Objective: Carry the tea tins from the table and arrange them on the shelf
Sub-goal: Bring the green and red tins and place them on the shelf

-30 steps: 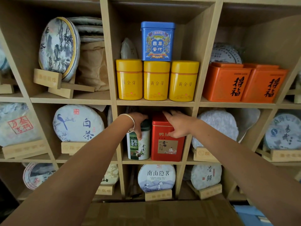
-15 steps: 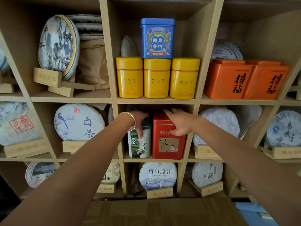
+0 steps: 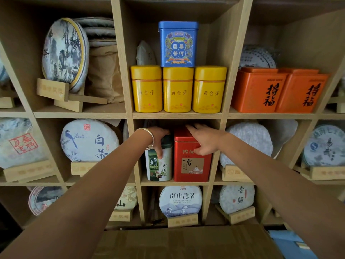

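Both hands grip two tins, left hand (image 3: pixel 158 136) the green tin (image 3: pixel 158 165), right hand (image 3: pixel 204 141) the red tin (image 3: pixel 192 161), on a wooden shelf (image 3: pixel 175 115) under three yellow tins (image 3: pixel 178 89).

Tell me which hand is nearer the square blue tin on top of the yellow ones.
Neither clearly. Both are one compartment below the square blue tin: the left hand, down-left, grips the green-and-white tin; the right hand, down-right, grips the red tin.

One head-worn view faces the shelf (image 3: pixel 175 115) squarely, close, angled slightly downward.
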Tool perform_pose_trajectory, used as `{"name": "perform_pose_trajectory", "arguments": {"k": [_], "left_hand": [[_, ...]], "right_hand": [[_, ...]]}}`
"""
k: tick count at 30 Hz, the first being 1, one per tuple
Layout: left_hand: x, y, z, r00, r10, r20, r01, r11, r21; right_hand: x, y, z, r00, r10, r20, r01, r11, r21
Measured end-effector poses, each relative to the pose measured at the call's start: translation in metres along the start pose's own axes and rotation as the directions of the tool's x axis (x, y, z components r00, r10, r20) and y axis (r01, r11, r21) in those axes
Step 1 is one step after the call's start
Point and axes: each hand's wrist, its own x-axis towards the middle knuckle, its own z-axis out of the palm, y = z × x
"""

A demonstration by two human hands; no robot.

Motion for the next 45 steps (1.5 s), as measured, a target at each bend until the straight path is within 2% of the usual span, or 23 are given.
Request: {"name": "perform_pose_trajectory", "arguments": {"k": [14,19,26,30,33,40,45], "left_hand": [[-0.004,0.002,-0.005,0.999,0.004,0.038,-0.005,1.000,0.015],[-0.004,0.003,-0.002,1.000,-0.021,0.019,0.021,1.000,-0.009],[-0.019,-0.004,0.001,0.987,-0.022,-0.160,-0.010,0.981,-0.196],[-0.034,-0.001,0.000,0.944,-0.069,-0.324,-0.034,0.952,-0.303],[-0.050,0.004,0.006,0.917,-0.088,-0.388,-0.043,0.947,-0.318],[-0.074,0.071,-0.010,0.897,0.018,-0.442,-0.111,0.976,-0.186],[-0.077,0.160,-0.024,0.853,0.197,-0.483,-0.265,0.961,-0.077]], "right_hand": [[0.001,-0.001,0.001,0.999,0.026,0.021,-0.027,0.999,0.041],[0.003,0.000,0.002,0.999,0.042,0.016,-0.042,0.999,0.006],[-0.003,-0.007,-0.001,0.997,0.053,-0.053,-0.053,0.999,0.007],[-0.017,-0.009,-0.005,0.991,0.036,-0.126,-0.039,0.999,-0.026],[-0.036,-0.011,-0.006,0.984,0.015,-0.177,-0.023,0.999,-0.044],[-0.106,-0.007,-0.008,0.962,0.041,-0.272,-0.027,0.998,0.053],[-0.185,0.025,-0.011,0.951,0.179,-0.251,-0.187,0.982,-0.011]]}}
